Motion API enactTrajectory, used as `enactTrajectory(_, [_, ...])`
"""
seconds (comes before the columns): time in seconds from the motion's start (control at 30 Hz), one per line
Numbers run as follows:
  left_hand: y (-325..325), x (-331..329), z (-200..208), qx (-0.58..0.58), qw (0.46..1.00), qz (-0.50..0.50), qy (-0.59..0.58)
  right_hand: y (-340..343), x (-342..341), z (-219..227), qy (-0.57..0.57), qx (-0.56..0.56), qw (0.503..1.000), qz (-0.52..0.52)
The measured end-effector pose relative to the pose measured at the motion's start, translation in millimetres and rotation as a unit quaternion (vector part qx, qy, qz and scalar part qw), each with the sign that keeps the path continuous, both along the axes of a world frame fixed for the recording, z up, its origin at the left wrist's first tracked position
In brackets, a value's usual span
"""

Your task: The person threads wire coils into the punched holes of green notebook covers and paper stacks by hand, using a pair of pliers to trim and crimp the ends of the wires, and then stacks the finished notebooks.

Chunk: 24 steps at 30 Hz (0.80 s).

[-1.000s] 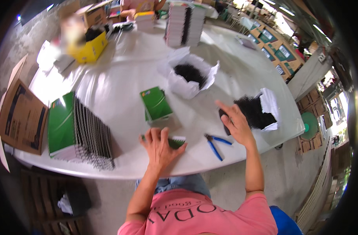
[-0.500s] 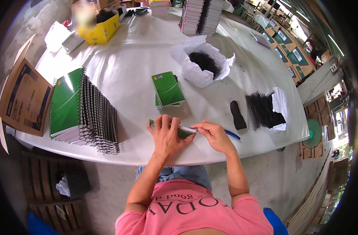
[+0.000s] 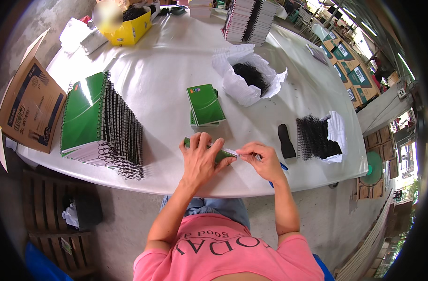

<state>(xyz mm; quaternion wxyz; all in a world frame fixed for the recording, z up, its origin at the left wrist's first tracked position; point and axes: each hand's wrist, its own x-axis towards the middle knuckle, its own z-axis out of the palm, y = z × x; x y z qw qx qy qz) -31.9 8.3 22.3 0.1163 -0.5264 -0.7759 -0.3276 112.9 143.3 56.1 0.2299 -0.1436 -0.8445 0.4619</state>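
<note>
My left hand (image 3: 200, 157) presses a small green notebook (image 3: 227, 153) down near the table's front edge, fingers bent over its cover. At the notebook's right end, the fingertips of my right hand (image 3: 266, 164) pinch a dark wire coil (image 3: 257, 157), which is mostly hidden by the fingers. Partly under the right hand lies a tool with blue handles (image 3: 283, 166); its working end is covered. Just beyond my hands is a short pile of small green notebooks (image 3: 207, 105). To their right rests a black, narrow-waisted object (image 3: 286, 141).
A tall stack of green spiral notebooks (image 3: 85, 112) and a cardboard box (image 3: 31, 107) stand at left. Black coils (image 3: 250, 78) fill crumpled white paper; more coils (image 3: 312, 136) lie at right. Farther back are a yellow box (image 3: 129, 32) and stacked notebooks (image 3: 237, 23).
My right hand has shifted slightly right and turned, now over the blue-handled tool. The left hand still holds the notebook down. The whole view has tilted a little.
</note>
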Motion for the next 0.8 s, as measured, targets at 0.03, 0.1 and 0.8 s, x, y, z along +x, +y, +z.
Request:
enactTrajectory(0.03, [0.6,0.4,2.0,0.002,1.000,-0.004,-0.010,1.3,0.4,-1.7,0.053,0.027,0.998,0.002])
enactTrajectory(0.1, [0.2,0.5,5.3,0.001,1.000,-0.006,-0.019,-0.1,1.4,1.6,0.040,0.061,0.997,-0.018])
enactTrajectory(0.8, [-5.7,-4.1,1.4,0.001,1.000,-0.012,-0.027,20.9,21.6,5.8,-0.230,0.152,0.960,-0.058])
